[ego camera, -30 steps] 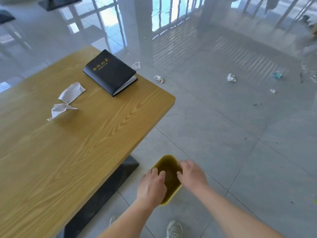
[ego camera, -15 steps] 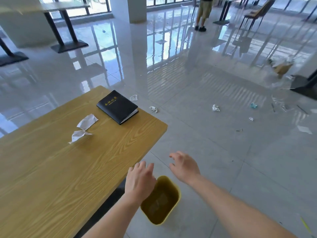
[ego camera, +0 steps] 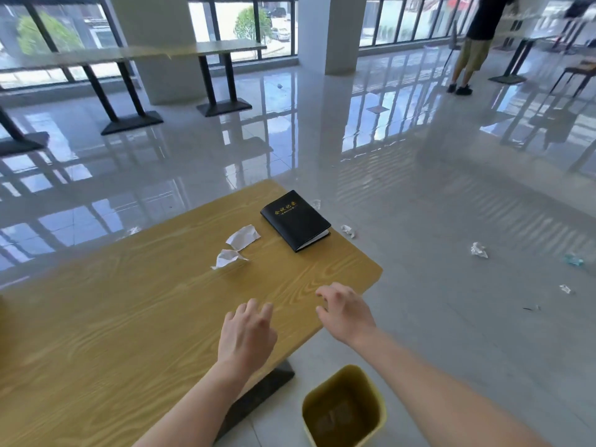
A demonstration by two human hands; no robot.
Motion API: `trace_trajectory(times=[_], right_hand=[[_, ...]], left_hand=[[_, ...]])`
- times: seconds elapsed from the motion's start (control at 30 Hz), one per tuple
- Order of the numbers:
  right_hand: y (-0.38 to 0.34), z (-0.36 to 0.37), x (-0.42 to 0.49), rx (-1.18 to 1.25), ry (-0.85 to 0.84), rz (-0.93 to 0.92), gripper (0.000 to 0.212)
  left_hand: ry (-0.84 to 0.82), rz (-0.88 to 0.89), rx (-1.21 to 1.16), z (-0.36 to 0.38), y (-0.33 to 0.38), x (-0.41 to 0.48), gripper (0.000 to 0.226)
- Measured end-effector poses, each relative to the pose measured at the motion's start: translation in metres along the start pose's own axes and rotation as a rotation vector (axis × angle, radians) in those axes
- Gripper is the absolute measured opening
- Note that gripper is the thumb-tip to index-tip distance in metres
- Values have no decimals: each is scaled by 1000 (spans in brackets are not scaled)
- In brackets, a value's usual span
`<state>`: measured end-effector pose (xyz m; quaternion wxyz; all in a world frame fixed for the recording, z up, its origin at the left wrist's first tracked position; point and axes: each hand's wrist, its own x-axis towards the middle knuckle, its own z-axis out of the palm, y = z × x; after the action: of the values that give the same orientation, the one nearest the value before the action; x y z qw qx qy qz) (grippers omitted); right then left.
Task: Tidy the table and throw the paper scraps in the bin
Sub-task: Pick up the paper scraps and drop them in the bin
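**Both hands empty over the table edge, scraps ahead, bin below**

Head view, near field: left hand [ego camera: 246,333] palm down over the wooden table [ego camera: 96,333], fingers loosely spread, gripping nothing. Right hand [ego camera: 346,312] just beside it at the table's right edge, fingers slack and parted, likewise empty. Not clear whether either palm touches the wood or hangs just above it.

Head view, on the table: two white paper scraps [ego camera: 240,245] lying ahead of the left hand, well apart from its fingertips — the nearer one crumpled to a point, the farther one flatter, the pair almost touching. Black notebook [ego camera: 295,221] with gold lettering closed flat just right of the scraps, near the far right corner, ahead of the right hand.

Head view, on the floor: yellow-green bin [ego camera: 377,411] standing open beside the table's dark base, below and behind the right forearm — nearer the body than either hand. More crumpled paper bits [ego camera: 479,250] scattered on the glossy grey tiles to the right, beyond the table corner, well apart from both hands.

Head view, background: person in dark shirt and khaki shorts [ego camera: 472,43] standing far off by the windows.
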<state>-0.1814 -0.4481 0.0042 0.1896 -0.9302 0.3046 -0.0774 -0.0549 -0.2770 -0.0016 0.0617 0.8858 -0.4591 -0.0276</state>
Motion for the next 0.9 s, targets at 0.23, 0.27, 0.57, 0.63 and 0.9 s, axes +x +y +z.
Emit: trace_trajectory(times=[0.23, 0.27, 0.57, 0.63, 0.9], right_hand=[[-62, 41, 67, 13, -80, -11, 33], [-69, 46, 78, 11, -94, -10, 34], [-108, 80, 181, 8, -145, 59, 36], [-115, 86, 202, 11, -136, 73, 35], [-136, 113, 277, -49, -165, 56, 31]], left_hand=[[-44, -122, -7, 2, -86, 35, 34], [-49, -131, -13, 3, -97, 41, 34], [2, -132, -136, 21, -164, 102, 32], [17, -140, -176, 24, -174, 115, 35], [-25, -86, -190, 36, -193, 169, 37]])
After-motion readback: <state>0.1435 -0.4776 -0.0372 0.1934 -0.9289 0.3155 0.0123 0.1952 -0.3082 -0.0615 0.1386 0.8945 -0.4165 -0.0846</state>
